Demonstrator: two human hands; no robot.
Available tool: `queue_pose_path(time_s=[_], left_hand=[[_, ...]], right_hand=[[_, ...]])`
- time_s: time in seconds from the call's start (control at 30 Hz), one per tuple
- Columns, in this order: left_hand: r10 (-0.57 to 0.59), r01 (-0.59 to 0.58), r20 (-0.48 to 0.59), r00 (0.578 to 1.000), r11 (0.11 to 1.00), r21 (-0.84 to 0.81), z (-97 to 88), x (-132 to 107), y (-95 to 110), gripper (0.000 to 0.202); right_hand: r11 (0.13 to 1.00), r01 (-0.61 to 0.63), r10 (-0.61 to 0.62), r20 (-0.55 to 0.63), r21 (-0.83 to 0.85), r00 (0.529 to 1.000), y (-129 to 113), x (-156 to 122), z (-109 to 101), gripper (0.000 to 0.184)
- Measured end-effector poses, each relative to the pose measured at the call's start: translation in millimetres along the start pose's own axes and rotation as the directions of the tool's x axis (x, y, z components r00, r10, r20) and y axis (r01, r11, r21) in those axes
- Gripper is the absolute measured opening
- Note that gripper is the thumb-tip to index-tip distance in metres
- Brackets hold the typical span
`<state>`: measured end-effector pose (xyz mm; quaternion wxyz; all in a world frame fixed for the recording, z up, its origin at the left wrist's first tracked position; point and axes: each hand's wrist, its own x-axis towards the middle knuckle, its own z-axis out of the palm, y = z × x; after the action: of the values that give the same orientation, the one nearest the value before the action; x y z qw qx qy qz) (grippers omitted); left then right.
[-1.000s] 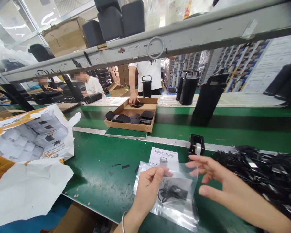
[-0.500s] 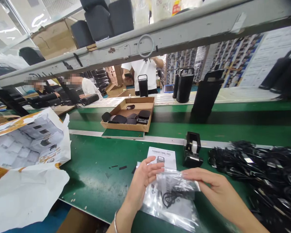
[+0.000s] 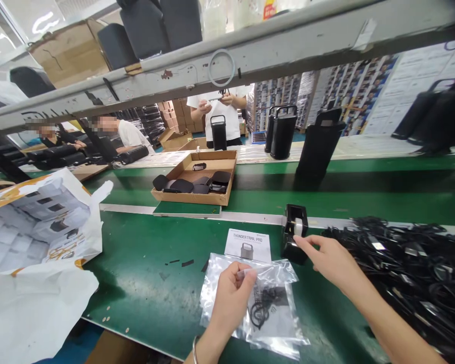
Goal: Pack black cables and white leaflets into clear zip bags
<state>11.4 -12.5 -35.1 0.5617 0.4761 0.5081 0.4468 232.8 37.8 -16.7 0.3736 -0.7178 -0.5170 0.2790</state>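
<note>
My left hand (image 3: 231,298) pinches the folded top edge of a clear plastic bag (image 3: 276,316) that lies on the green table (image 3: 147,273); a coiled black cable shows inside the bag. My right hand (image 3: 326,258) reaches to the black tape dispenser (image 3: 294,230), its fingertips touching the dispenser's lower front. Whether it holds tape is too small to tell. A white leaflet (image 3: 248,244) printed with a speaker lies just behind the bag.
A heap of black cables (image 3: 413,273) fills the table at right. White bags of boxed parts (image 3: 38,227) lie at left. A cardboard tray (image 3: 197,198) of black parts and black speakers (image 3: 318,146) stand on the conveyor. People work beyond it.
My right hand left the bag and moved up and right to the tape dispenser. My left hand stayed on the bag's top edge. The person opposite lifted both hands from the tray.
</note>
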Motion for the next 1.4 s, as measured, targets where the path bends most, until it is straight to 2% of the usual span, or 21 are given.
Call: queue_pose_path(time_s=[0.13, 0.23, 0.4, 0.53, 0.6, 0.67, 0.73, 0.8, 0.87, 0.97, 1.07, 1.17, 1.23, 1.33, 1.37, 1.4], left_hand=[[0.008, -0.008, -0.012, 1.0, 1.0, -0.016, -0.5, -0.2, -2.7, 0.042], [0.014, -0.014, -0.015, 1.0, 1.0, -0.019, -0.9, -0.4, -3.8, 0.039], [0.034, -0.034, -0.024, 0.999, 0.999, -0.024, 0.4, -0.5, -3.4, 0.035], [0.064, -0.065, -0.057, 0.996, 0.998, -0.012, 1.1, -2.8, -0.7, 0.033], [0.08, -0.081, -0.069, 0.994, 0.997, -0.008, 0.7, -4.0, 0.5, 0.032], [0.092, -0.091, -0.076, 0.993, 0.996, 0.006, 0.7, -5.3, 1.2, 0.031], [0.11, -0.108, -0.081, 0.991, 0.994, 0.034, 2.0, -7.4, 1.8, 0.03], [0.141, -0.135, -0.079, 0.987, 0.988, 0.076, 4.9, -11.3, 2.9, 0.028], [0.169, -0.159, -0.07, 0.983, 0.979, 0.129, 8.6, -17.2, 4.7, 0.027], [0.166, -0.156, -0.033, 0.986, 0.966, 0.207, 12.5, -26.9, 6.1, 0.029], [0.139, -0.127, -0.045, 0.989, 0.97, 0.207, 12.5, -32.3, 4.4, 0.031], [0.121, -0.109, -0.111, 0.986, 0.987, 0.115, 9.0, -31.0, 3.9, 0.032], [0.104, -0.1, -0.135, 0.985, 0.994, 0.034, 3.4, -28.4, 6.5, 0.032], [0.053, -0.067, -0.13, 0.99, 0.992, -0.111, -15.6, -27.3, 15.4, 0.032], [0.031, -0.05, -0.123, 0.992, 0.987, -0.15, -25.5, -28.8, 19.3, 0.032], [0.008, -0.028, -0.118, 0.993, 0.984, -0.174, -37.0, -31.6, 23.4, 0.032]], right_hand=[[0.974, -0.032, 0.027, 0.023, 0.225, 0.999, -5.9, -10.8, 13.3, 0.036], [0.957, 0.012, -0.015, 0.005, 0.29, 1.0, -6.1, -28.9, 24.5, 0.04], [0.987, 0.073, -0.069, -0.033, 0.141, 0.997, 6.6, -41.0, 39.9, 0.033], [0.999, 0.039, -0.039, -0.031, -0.018, 0.999, 24.7, -39.7, 34.0, 0.032], [0.998, 0.043, -0.043, 0.007, -0.04, 0.999, 27.2, -46.8, 25.2, 0.033], [0.996, 0.084, -0.085, 0.096, 0.013, 0.992, 21.1, -61.1, 16.6, 0.034], [0.985, 0.086, -0.122, 0.255, 0.15, 0.959, 7.4, -78.3, 12.2, 0.037], [0.965, 0.0, -0.109, 0.403, 0.262, 0.909, -8.8, -91.7, 14.5, 0.043], [0.97, -0.082, -0.036, 0.468, 0.229, 0.883, -22.0, -96.8, 22.2, 0.048], [0.992, -0.107, 0.058, 0.487, 0.073, 0.871, -31.3, -92.3, 33.9, 0.05], [0.995, -0.046, 0.08, 0.459, -0.086, 0.885, -30.9, -88.1, 38.9, 0.052], [0.963, 0.042, 0.066, 0.386, -0.267, 0.92, -23.4, -92.7, 40.0, 0.054], [0.939, 0.09, 0.041, 0.369, -0.331, 0.929, -14.8, -96.8, 39.6, 0.049], [0.92, 0.112, 0.008, 0.305, -0.374, 0.952, -0.6, -91.9, 34.9, 0.027], [0.915, 0.095, 0.0, 0.237, -0.391, 0.972, 3.2, -85.7, 32.3, 0.024], [0.91, 0.07, -0.009, 0.15, -0.409, 0.989, 6.3, -77.1, 29.6, 0.032]])
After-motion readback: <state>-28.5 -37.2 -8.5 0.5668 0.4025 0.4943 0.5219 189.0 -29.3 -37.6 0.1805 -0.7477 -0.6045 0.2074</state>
